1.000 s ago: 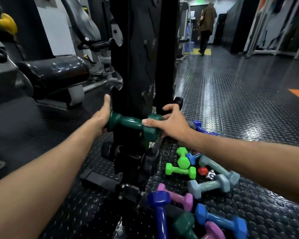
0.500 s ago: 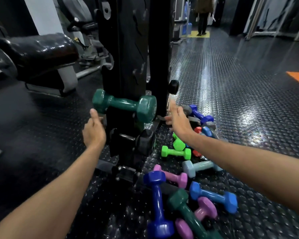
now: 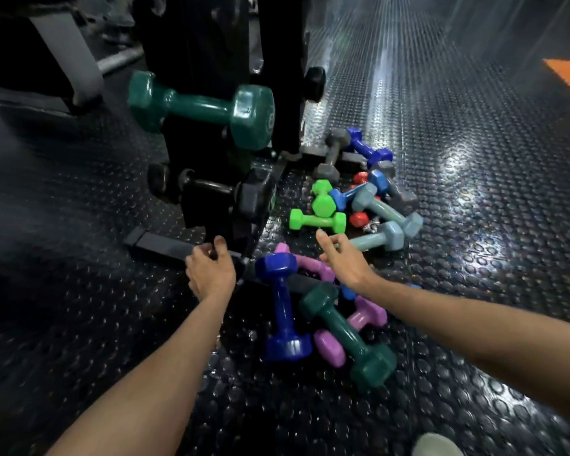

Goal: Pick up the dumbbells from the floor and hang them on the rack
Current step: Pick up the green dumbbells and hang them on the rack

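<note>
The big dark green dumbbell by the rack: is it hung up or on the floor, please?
Hung up. The dumbbell sits across the rack, well above the floor, and neither hand touches it.

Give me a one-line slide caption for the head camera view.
Both hands, left and right, reach empty toward dumbbells piled on the floor; one dark green dumbbell already hangs on the rack.

Dim, floor (image 3: pixel 441 159) glare, blurred edges

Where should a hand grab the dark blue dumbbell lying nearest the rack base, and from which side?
Grip the dark blue dumbbell around its narrow middle handle, coming from above: it lies flat with the handle exposed, and the left hand, open and empty, is closest.
</note>
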Tool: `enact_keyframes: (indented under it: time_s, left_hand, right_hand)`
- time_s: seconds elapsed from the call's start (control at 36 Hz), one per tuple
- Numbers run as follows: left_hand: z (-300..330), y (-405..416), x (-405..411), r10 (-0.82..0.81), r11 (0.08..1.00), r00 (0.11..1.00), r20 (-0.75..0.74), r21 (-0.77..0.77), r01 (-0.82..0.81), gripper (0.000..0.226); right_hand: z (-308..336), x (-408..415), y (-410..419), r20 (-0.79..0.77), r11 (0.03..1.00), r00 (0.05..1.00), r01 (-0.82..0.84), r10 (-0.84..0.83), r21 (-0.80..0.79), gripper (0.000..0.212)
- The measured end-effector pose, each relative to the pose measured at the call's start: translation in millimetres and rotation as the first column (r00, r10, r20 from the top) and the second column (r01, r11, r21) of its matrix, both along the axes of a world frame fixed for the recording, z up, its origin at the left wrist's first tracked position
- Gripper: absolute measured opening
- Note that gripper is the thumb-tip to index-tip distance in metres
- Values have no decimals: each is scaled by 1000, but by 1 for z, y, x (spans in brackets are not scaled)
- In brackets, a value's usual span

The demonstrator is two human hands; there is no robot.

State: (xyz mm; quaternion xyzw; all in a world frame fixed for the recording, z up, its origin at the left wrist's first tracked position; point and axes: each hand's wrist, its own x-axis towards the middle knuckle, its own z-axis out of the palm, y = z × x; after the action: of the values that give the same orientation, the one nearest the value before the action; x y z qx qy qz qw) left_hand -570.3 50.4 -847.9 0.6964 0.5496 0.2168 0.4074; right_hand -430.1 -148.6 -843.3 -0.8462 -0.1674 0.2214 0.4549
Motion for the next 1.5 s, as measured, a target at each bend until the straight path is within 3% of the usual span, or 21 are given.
enact_keyframes:
  time_s: [0.17, 0.25, 0.31, 0.39, 0.47, 0.53, 0.61, 0.72, 0.78, 0.92, 1.06, 1.14, 1.19, 1.31, 1.42, 1.5]
  left_hand:
    - [-17, -20, 4, -159, 986, 986, -42, 38, 161, 39]
    - [-23, -34, 7, -243, 943, 960, -137, 198, 267, 34]
    - [-26, -39, 6, -276, 868, 937, -214, 363, 339, 32]
    - [-34, -51, 3, -311, 663, 904, -294, 614, 428, 28]
    - [-44, -71, 7, -429, 515, 846, -316, 684, 517, 26]
    - [-47, -84, 14, -600, 499, 754, -267, 611, 614, 24]
    - [-46, -97, 28, -784, 546, 593, -181, 253, 799, 27]
    - [-45, -101, 52, -811, 571, 545, -213, -82, 817, 50]
    - [-44, -103, 62, -817, 563, 513, -265, -167, 810, 62]
    - [-43, -111, 72, -819, 534, 447, -360, -193, 823, 65]
    - [-37, -121, 78, -765, 643, 577, -285, -283, 712, 43]
    - [-27, -124, 80, -699, 703, 682, -216, -385, 598, 33]
    - [-19, -124, 79, -675, 715, 705, -215, -424, 556, 27]
    - [8, -122, 72, -638, 714, 746, -192, -511, 479, 36]
    - [63, -135, 74, -518, 759, 846, -125, -523, 388, 28]
    - [118, -148, 73, -454, 795, 882, -129, -505, 335, 28]
  right_hand:
    - [-31, -21, -33, 14, 997, 1000, -24, 26, -78, 51]
    - [-49, -34, -54, 66, 991, 998, 31, -23, -128, 58]
    - [-59, -43, -65, 137, 981, 990, 59, -33, -187, 60]
    - [-67, -52, -73, 283, 972, 959, 43, 24, -230, 55]
    - [-67, -53, -77, 285, 972, 957, 111, -49, -207, 54]
    - [-70, -54, -90, 268, 961, 959, 152, -88, -230, 52]
    - [-80, -57, -123, 213, 942, 965, 207, -152, -264, 55]
    - [-96, -64, -153, -50, 904, 943, 300, -330, -304, 60]
    - [-99, -68, -152, -228, 903, 890, 330, -395, -277, 53]
    - [-94, -81, -143, -522, 824, 643, 491, -561, -281, 73]
    - [-90, -96, -130, -800, 778, 377, 605, -467, -169, 69]
    - [-83, -92, -113, -831, 710, 282, 681, -480, -179, 55]
    - [-71, -85, -112, -780, 669, 289, 712, -556, -213, 42]
    - [-25, -73, -120, -690, 707, 382, 655, -615, -267, 25]
    - [49, -59, -131, -589, 739, 491, 601, -642, -305, 47]
    - [121, -50, -136, -537, 740, 527, 585, -659, -334, 46]
